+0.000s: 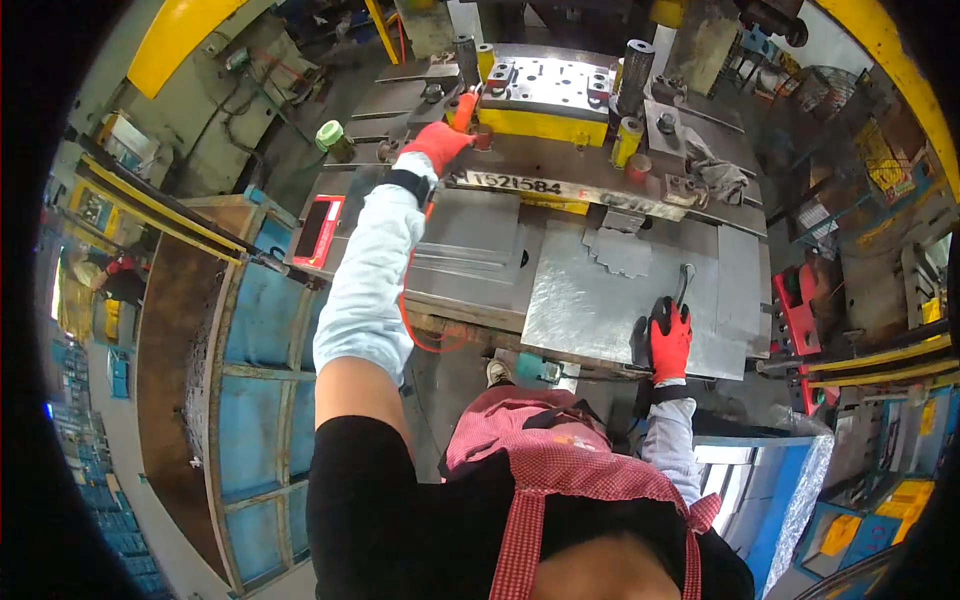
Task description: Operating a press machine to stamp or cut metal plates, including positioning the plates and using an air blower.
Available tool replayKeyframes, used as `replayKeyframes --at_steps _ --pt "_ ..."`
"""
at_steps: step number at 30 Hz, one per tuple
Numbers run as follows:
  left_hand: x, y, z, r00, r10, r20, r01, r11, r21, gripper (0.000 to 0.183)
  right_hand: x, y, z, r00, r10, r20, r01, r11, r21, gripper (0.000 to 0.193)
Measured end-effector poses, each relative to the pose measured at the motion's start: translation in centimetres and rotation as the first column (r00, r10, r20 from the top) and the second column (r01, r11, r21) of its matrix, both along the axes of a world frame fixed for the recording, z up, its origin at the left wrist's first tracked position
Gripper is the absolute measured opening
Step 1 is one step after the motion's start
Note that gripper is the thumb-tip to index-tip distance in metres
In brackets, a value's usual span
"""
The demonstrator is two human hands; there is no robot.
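My left hand (440, 147), in a red glove, reaches forward to the left front corner of the die. It grips an orange air gun (465, 110), and an orange hose (404, 305) trails back from it beside my forearm. The die has a bright, hole-dotted steel plate (550, 84) above a yellow block (540, 126). My right hand (670, 342), also red-gloved, rests low over a shiny metal sheet (570, 300) at the bench's front. A thin tool with a hooked end (685, 284) sticks out past its fingers, which appear closed round it.
Dark guide posts (636, 75) and yellow cylinders (627, 142) stand around the die. Stepped metal pieces (618, 252) lie on the sheet. A red-framed dark panel (318, 231) lies at left, a grey rag (716, 170) at right. A blue-panelled bin (262, 400) stands on my left.
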State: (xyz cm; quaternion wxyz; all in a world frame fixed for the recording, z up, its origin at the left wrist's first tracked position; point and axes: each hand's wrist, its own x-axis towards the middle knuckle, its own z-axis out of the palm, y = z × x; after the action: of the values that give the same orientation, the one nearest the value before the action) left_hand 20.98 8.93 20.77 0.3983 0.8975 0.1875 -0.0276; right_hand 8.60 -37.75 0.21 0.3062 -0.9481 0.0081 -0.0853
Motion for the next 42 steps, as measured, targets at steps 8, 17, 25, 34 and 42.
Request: replayKeyframes --at_steps 8,17,25,34,42 --pt "0.3 -7.7 3.3 0.863 0.143 0.485 0.473 0.113 -0.874 0.039 0.2 0.4 0.1 1.000 -0.009 -0.018 0.008 0.999 -0.037 0.056" --pt "2.9 -9.8 1.5 0.830 0.234 0.506 0.551 -0.211 -0.807 0.036 0.5 0.2 0.1 0.999 -0.054 0.000 0.054 0.999 -0.002 0.051" --pt "2.1 -10.7 1.5 0.901 0.072 0.428 0.411 -0.454 -0.791 0.027 0.0 0.3 0.4 0.997 -0.071 -0.014 0.070 0.997 -0.024 0.051" --pt "4.2 -9.0 3.4 0.811 0.279 0.515 0.522 -0.742 -0.421 0.032 0.2 0.6 0.1 0.999 -0.040 -0.012 0.039 0.998 -0.044 0.053" --pt "10.6 -10.3 3.2 0.827 0.222 0.516 0.555 -0.460 -0.693 0.035 0.1 1.0 0.5 0.999 -0.035 0.004 0.035 0.999 -0.030 0.052"
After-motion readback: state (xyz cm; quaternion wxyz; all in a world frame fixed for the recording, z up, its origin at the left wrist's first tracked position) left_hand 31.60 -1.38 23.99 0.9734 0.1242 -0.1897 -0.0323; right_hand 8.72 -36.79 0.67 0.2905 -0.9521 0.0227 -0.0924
